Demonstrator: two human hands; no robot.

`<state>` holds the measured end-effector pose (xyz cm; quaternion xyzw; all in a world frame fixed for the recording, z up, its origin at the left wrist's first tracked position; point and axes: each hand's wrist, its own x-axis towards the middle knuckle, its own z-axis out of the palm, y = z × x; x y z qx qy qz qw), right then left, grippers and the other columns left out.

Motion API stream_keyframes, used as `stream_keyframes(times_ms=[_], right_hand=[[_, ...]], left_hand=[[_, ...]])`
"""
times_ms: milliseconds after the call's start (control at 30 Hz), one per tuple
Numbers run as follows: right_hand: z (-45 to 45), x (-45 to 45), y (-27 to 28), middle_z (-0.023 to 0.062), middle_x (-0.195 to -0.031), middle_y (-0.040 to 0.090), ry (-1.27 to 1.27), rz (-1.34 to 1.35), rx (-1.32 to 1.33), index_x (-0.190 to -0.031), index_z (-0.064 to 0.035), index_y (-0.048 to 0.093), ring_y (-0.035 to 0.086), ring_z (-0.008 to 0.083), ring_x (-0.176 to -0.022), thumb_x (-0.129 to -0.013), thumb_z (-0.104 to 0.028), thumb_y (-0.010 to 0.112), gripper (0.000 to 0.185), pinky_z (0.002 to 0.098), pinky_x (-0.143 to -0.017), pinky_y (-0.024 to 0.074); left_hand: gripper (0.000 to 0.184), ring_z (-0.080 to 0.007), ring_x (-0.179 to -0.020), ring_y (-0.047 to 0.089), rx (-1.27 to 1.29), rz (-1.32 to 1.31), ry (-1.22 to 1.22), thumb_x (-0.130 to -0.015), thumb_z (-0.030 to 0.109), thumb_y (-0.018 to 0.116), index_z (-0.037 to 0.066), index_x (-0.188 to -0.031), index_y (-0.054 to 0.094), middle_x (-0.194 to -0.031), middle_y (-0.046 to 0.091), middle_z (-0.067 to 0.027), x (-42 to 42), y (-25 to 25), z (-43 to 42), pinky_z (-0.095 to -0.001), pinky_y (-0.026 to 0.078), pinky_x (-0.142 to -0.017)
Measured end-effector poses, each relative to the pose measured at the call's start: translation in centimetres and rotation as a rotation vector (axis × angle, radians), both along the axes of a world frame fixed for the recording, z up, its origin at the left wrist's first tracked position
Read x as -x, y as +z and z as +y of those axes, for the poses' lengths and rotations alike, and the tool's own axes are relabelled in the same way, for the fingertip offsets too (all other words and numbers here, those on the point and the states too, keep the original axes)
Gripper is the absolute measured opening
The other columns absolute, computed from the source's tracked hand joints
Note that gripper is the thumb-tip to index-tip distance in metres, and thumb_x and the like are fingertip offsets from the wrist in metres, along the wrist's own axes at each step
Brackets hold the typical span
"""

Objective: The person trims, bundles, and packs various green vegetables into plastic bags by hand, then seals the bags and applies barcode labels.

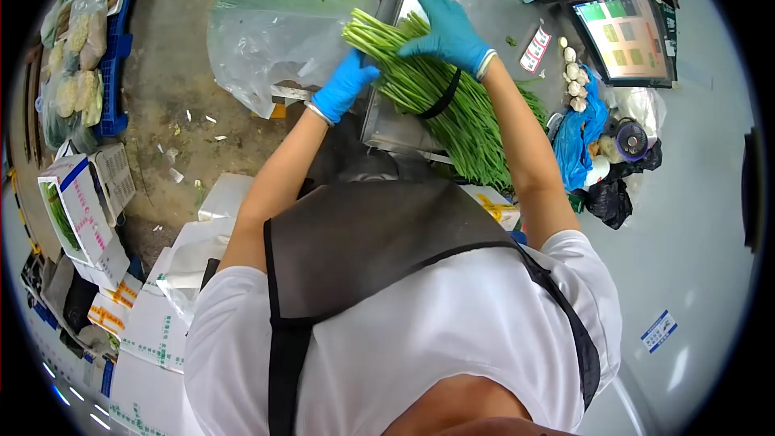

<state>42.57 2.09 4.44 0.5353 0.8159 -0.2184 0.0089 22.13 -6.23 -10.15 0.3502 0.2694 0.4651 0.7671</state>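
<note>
A thick bunch of long green vegetable stalks (484,141), pale at the cut ends, lies slantwise on the metal work surface (389,136). A black band (445,98) circles its middle. My right hand (450,30), in a teal glove, is over the upper side of the bunch, thumb and fingers spread apart, thumb against the stalks. Beside the cut ends, my left hand (345,87), gloved in blue, has its thumb and a finger stretched out; the other fingers are partly hidden. A large clear plastic bag (274,40) with green contents is left of the bunch.
A lit screen (620,36) stands at the upper right. Near it are garlic bulbs (576,79), a blue plastic bag (575,141), a roll of tape (631,139) and a printed label (536,49). White cartons (153,331) and a blue crate (115,73) are on the left.
</note>
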Motion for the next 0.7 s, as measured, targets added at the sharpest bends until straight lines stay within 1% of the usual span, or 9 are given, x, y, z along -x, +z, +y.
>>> stream_keyframes(times_ms=[100,133,233,333,433,467,533,600,700], right_hand=[[-3.3,1.7,-1.7,0.0244,-0.15,0.033,0.074,-0.198,0.07,-0.151,0.0005,0.018,0.026,0.0422,-0.141,-0.056,-0.074,0.074,0.133,0.0553,-0.114,0.0167],[-4.6,2.8,-2.3,0.0245,-0.15,0.033,-0.01,-0.074,0.063,-0.151,-0.0003,0.017,0.023,0.0401,-0.143,-0.051,-0.076,0.074,0.138,0.0575,-0.115,0.0128],[-5.5,4.8,-3.6,0.0192,-0.143,0.045,-0.246,-0.007,-0.112,-0.148,-0.0053,0.029,0.035,0.0387,-0.137,-0.063,-0.052,0.081,0.109,0.0561,-0.114,0.0141],[-5.1,6.0,-2.7,0.0157,-0.116,0.064,-0.204,0.224,-0.297,-0.138,-0.0055,0.042,0.057,0.0361,-0.113,-0.066,-0.036,0.081,0.087,0.0523,-0.107,0.0319],[-2.4,7.6,2.5,0.013,-0.108,0.067,-0.291,0.422,-0.106,-0.128,-0.0019,0.051,0.067,0.0265,-0.09,-0.073,-0.027,0.077,0.066,0.0402,-0.089,0.0505],[-0.5,7.3,3.9,0.0086,-0.103,0.066,-0.253,0.648,-0.025,-0.123,-0.0012,0.055,0.065,0.0193,-0.086,-0.075,-0.016,0.074,0.054,0.0339,-0.082,0.0516],[2.7,6.6,7.8,0.0045,-0.096,0.066,-0.234,1.02,0.19,-0.119,0.0001,0.058,0.062,0.0122,-0.081,-0.078,-0.007,0.071,0.043,0.0272,-0.074,0.0525],[3.6,5.7,12.2,0.0053,-0.093,0.065,-0.234,1.153,0.375,-0.117,0.0015,0.058,0.062,0.0126,-0.078,-0.079,-0.009,0.071,0.042,0.0267,-0.072,0.0522],[4.1,5.8,15.9,0.0072,-0.089,0.065,-0.195,1.184,0.437,-0.115,0.0039,0.059,0.064,0.0139,-0.074,-0.081,-0.01,0.071,0.039,0.0266,-0.07,0.0525]], left_hand=[[0.07,-0.0192,-0.131,0.042,0.161,-0.002,-0.058,-0.091,0.022,0.064,0.003,-0.148,0.029,-0.143,0.044,-0.0106,-1.1,5.0,2.3,-0.0343,0.033,-0.111],[0.061,-0.017,-0.122,0.05,0.212,0.006,-0.033,-0.094,0.022,0.061,0.002,-0.145,0.034,-0.131,0.054,-0.0079,-1.5,5.8,3.1,-0.0333,0.039,-0.105],[0.055,-0.0156,-0.115,0.054,0.31,-0.017,0.17,-0.094,0.022,0.061,0.003,-0.142,0.039,-0.124,0.058,-0.0064,-2.7,7.8,2.8,-0.0324,0.043,-0.1],[0.057,-0.0144,-0.115,0.053,0.101,0.138,0.297,-0.094,0.027,0.064,0.003,-0.141,0.043,-0.126,0.057,-0.0063,-1.7,10.9,3.4,-0.0306,0.042,-0.1],[0.058,-0.016,-0.125,0.046,-0.193,0.5,0.216,-0.098,0.032,0.056,0.003,-0.145,0.037,-0.138,0.049,-0.0069,1.9,16.8,4.5,-0.0323,0.037,-0.105],[0.057,-0.0211,-0.128,0.045,-0.372,0.402,0.417,-0.099,0.033,0.055,0.0,-0.142,0.039,-0.14,0.048,-0.0094,4.4,18.2,5.1,-0.0355,0.038,-0.106],[0.057,-0.0276,-0.13,0.045,-0.214,0.507,0.767,-0.096,0.028,0.058,-0.003,-0.14,0.039,-0.14,0.047,-0.0167,7.1,18.9,2.4,-0.0401,0.038,-0.107],[0.072,-0.0327,-0.13,0.044,0.036,0.868,1.059,-0.088,0.03,0.07,-0.007,-0.14,0.036,-0.139,0.046,-0.0239,11.5,12.3,-0.8,-0.0458,0.037,-0.108],[0.116,-0.0449,-0.135,0.032,0.34,1.685,0.847,-0.058,0.055,0.087,-0.011,-0.138,0.035,-0.145,0.031,-0.0327,15.4,-1.4,-8.4,-0.0531,0.032,-0.109]])
